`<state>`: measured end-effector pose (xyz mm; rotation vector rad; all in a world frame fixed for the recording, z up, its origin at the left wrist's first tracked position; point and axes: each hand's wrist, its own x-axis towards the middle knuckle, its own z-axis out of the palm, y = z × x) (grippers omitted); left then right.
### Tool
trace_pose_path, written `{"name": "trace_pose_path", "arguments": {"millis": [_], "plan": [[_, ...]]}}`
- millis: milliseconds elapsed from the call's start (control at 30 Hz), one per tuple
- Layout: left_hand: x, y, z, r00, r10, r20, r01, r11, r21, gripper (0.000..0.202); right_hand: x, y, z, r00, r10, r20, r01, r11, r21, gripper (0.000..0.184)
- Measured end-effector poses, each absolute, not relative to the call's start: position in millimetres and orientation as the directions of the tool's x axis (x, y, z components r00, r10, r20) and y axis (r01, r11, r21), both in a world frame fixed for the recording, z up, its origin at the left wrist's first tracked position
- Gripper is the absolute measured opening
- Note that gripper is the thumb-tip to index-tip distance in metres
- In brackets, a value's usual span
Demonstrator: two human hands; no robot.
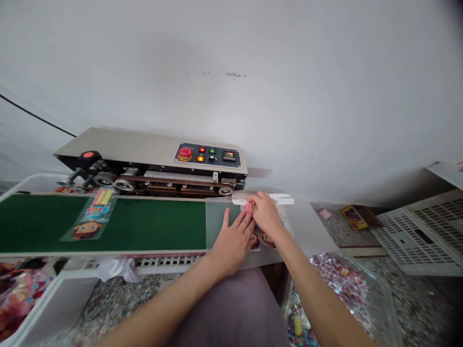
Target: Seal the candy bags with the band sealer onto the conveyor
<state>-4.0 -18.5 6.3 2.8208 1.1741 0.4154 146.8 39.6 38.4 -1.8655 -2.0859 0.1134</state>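
Observation:
My left hand (233,241) lies flat with its fingers stretched across clear plastic packets (268,239) at the right end of the green conveyor belt. Cartoon faces show on the packets, partly hidden under my hands. My right hand (265,214) is closed beside the left fingertips, pinching the upper part of a packet at a pink striped piece (249,207). Just behind the hands are the white guide strips (285,199) of the band sealing machine (144,149). Farther left, another clear packet (92,214) with a cartoon head and yellow-pink strips lies on the green belt (155,224).
The sealer's control panel (210,155) has lit buttons and a red stop knob. A clear-lined bin (340,284) of shiny packets stands below right, near a white plastic crate (423,231) and an open carton (356,217). A white bin (68,299) stands below left, beside colourful packets.

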Motion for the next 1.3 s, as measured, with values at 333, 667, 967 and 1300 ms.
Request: {"name": "trace_pose_path", "arguments": {"millis": [333,667,967,1300], "plan": [[-2,-22,5,0.661,0.710,0.241,0.694,-0.701,0.161,0.054,148,37,41,-0.079,0.978,0.195,0.959,0.128,-0.253,0.031],[-28,-10,7,0.592,0.772,0.231,0.759,-0.630,0.164,0.052,182,-27,22,-0.082,0.928,0.363,0.992,0.110,-0.055,0.038],[-52,-13,35,0.465,0.870,0.163,0.862,-0.487,0.140,0.048,158,-17,22,-0.121,0.935,0.334,0.979,0.167,-0.113,0.042],[-6,-11,13,0.680,0.707,0.195,0.675,-0.707,0.209,0.055,208,-38,9,-0.014,0.899,0.438,0.958,0.137,-0.251,0.038]]}}
